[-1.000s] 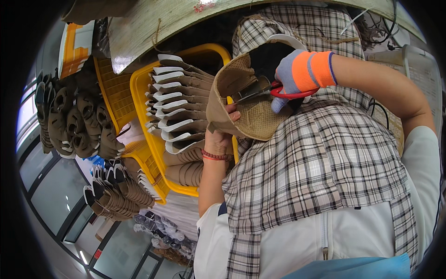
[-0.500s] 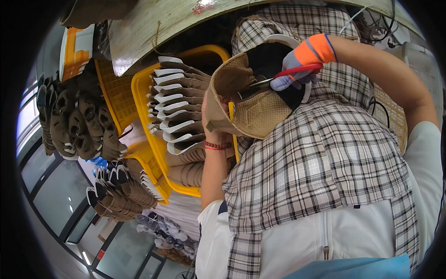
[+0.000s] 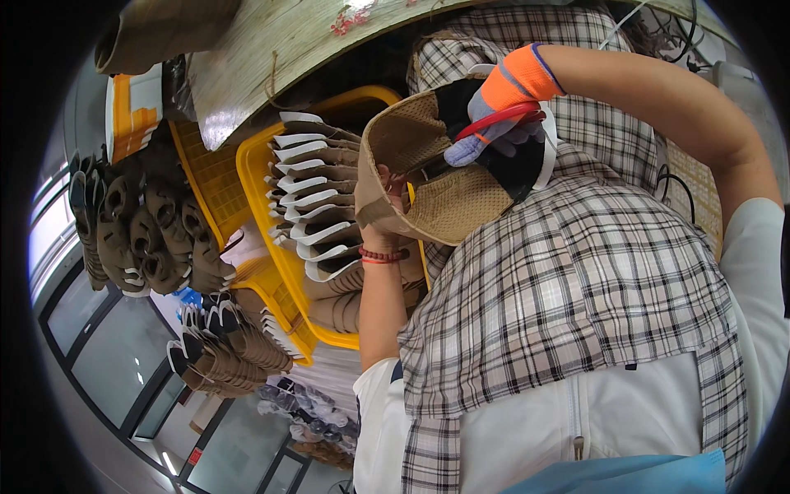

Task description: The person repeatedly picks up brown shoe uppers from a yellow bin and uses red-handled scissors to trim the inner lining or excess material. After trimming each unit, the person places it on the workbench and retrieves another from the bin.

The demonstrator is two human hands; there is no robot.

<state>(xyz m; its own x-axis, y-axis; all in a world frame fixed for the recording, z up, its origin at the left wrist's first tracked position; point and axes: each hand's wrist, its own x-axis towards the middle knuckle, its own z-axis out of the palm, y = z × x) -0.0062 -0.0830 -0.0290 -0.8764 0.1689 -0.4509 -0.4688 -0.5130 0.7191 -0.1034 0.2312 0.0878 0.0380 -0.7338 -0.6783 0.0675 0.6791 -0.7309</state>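
Note:
A brown textile shoe upper (image 3: 461,198) with a mesh inside, a black lined end and a white stiff edge is held over my lap, its opening facing up. My bare left hand (image 3: 381,235), a red beaded bracelet at the wrist, grips its left end; some fingertips show inside through a gap, the rest are hidden behind the fabric. My right hand (image 3: 502,103), in an orange and grey glove, is closed around red-handled scissors (image 3: 496,120) inside the upper. The blades point left toward my left fingers and are hard to make out.
A yellow basket (image 3: 269,247) left of my left hand holds a row of brown uppers (image 3: 317,189) with white edges. More uppers are stacked (image 3: 222,350) and bunched (image 3: 148,230) farther left. A worn tabletop (image 3: 304,53) runs above. A checked apron (image 3: 568,288) covers my lap.
My right hand with the scissors has shifted up and left, and the blades show less. The upper has turned slightly in my left hand, with more left fingertips visible inside.

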